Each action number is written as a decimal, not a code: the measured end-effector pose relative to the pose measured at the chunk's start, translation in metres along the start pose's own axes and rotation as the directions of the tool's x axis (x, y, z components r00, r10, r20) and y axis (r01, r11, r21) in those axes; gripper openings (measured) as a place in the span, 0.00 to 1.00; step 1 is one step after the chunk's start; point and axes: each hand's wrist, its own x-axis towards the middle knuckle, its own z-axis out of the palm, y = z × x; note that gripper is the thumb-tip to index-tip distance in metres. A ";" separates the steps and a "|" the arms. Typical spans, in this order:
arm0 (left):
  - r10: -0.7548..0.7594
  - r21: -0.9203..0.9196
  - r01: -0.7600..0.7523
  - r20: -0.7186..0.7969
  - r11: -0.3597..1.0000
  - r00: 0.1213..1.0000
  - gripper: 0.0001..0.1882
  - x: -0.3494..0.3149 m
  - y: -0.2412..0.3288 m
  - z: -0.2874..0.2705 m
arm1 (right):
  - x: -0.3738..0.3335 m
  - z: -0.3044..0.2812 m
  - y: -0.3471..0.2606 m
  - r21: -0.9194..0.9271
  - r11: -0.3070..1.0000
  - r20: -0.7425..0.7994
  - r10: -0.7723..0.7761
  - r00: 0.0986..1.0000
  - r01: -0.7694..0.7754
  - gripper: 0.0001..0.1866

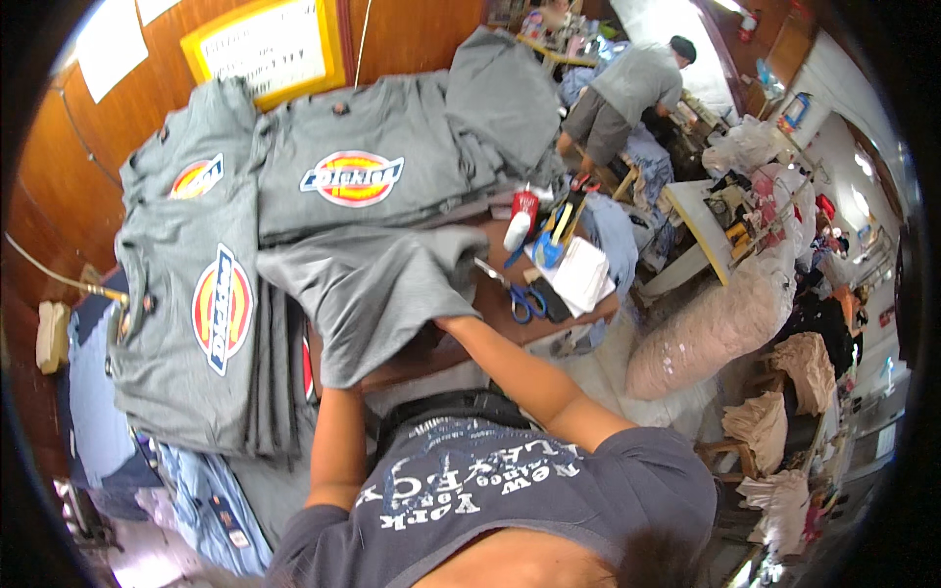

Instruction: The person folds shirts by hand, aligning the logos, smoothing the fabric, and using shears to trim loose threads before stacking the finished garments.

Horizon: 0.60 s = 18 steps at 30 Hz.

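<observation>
A grey T-shirt (368, 289) is draped over both my hands above the brown table (392, 365). My left forearm (338, 421) goes up beneath the cloth, which covers the left hand completely. Only the back of my right hand (452, 324) shows at the shirt's right edge; its fingers are hidden under the fabric. Behind lies a stack of folded grey T-shirts (431, 137) with a red, yellow and blue print. Another printed stack (176, 323) lies to the left. Scissors with blue handles (527, 302) rest on the table, to the right of the draped shirt.
White papers (576, 274), a red-and-white container (522, 218) and blue-and-yellow tools (557, 235) crowd the table's right end. Large stuffed plastic bags (711, 328) stand on the floor at right. A person (627, 98) bends over a work table at the back. Light-blue garments (211, 500) hang at lower left.
</observation>
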 end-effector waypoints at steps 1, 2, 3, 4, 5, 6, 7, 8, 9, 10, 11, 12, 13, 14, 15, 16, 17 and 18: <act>0.008 -0.011 -0.008 -0.014 1.000 1.000 0.39 0.002 0.003 -0.002 | -0.004 -0.005 0.005 0.017 0.999 0.000 0.041 0.999 -0.041 0.21; 0.028 -0.022 -0.029 -0.018 0.999 0.999 0.39 0.008 0.007 -0.003 | -0.014 -0.009 0.009 0.045 0.997 0.011 0.056 0.998 -0.056 0.21; 0.040 -0.027 -0.041 -0.027 0.999 0.999 0.39 0.008 0.006 -0.005 | -0.030 -0.006 0.005 0.079 0.996 0.035 0.048 0.998 -0.051 0.21; 0.053 -0.028 -0.054 -0.038 0.998 0.998 0.40 0.007 0.007 -0.005 | -0.046 0.000 -0.004 0.113 0.993 0.064 0.020 0.998 -0.027 0.21; 0.068 -0.030 -0.069 -0.053 0.997 0.996 0.40 0.007 0.013 -0.008 | -0.059 0.006 -0.015 0.130 0.991 0.088 -0.016 0.996 0.004 0.21; 0.083 -0.030 -0.085 -0.068 0.996 0.994 0.40 0.007 0.014 -0.011 | -0.069 0.016 -0.020 0.141 0.990 0.112 -0.042 0.993 0.026 0.20; 0.100 -0.027 -0.103 -0.080 0.994 0.992 0.41 0.008 0.017 -0.012 | -0.074 0.021 -0.024 0.146 0.988 0.119 -0.061 0.991 0.044 0.20; 0.126 -0.023 -0.128 -0.095 0.991 0.988 0.41 0.009 0.020 -0.014 | -0.072 0.022 -0.020 0.144 0.989 0.111 -0.058 0.992 0.041 0.20; 0.139 -0.026 -0.143 -0.101 0.989 0.985 0.41 0.010 0.022 -0.013 | -0.066 0.017 -0.013 0.131 0.991 0.077 -0.024 0.997 0.014 0.20; 0.155 -0.029 -0.159 -0.108 0.987 0.982 0.42 0.008 0.024 -0.013 | -0.060 0.006 0.000 0.121 0.992 0.044 0.025 0.999 -0.030 0.20; 0.169 -0.041 -0.175 -0.118 0.984 0.979 0.42 0.009 0.024 -0.014 | -0.053 -0.008 0.016 0.114 0.990 0.002 0.085 0.996 -0.084 0.19; 0.202 -0.021 -0.207 -0.140 0.978 0.969 0.42 -0.001 0.028 -0.018 | -0.049 -0.019 0.027 0.119 0.984 -0.024 0.134 0.991 -0.131 0.19; 0.227 -0.009 -0.232 -0.159 0.973 0.961 0.43 -0.003 0.030 -0.019 | -0.048 -0.028 0.038 0.130 0.977 -0.036 0.177 0.984 -0.171 0.19; 0.257 0.005 -0.260 -0.177 0.966 0.950 0.43 -0.008 0.034 -0.021 | -0.051 -0.037 0.044 0.142 0.970 -0.047 0.207 0.977 -0.199 0.19; 0.293 0.021 -0.294 -0.195 0.956 0.936 0.43 -0.013 0.038 -0.024 | -0.057 -0.041 0.048 0.160 0.963 -0.045 0.227 0.973 -0.217 0.19; 0.341 0.043 -0.340 -0.221 0.939 0.914 0.44 -0.025 0.040 -0.027 | -0.068 -0.046 0.046 0.174 0.959 -0.028 0.230 0.973 -0.222 0.18; 0.381 0.057 -0.379 -0.238 0.924 0.893 0.44 -0.031 0.043 -0.028 | -0.076 -0.050 0.042 0.200 0.956 -0.010 0.223 0.975 -0.216 0.18; 0.418 0.075 -0.413 -0.259 0.908 0.871 0.44 -0.037 0.045 -0.029 | -0.087 -0.048 0.034 0.220 0.955 0.031 0.194 0.980 -0.196 0.18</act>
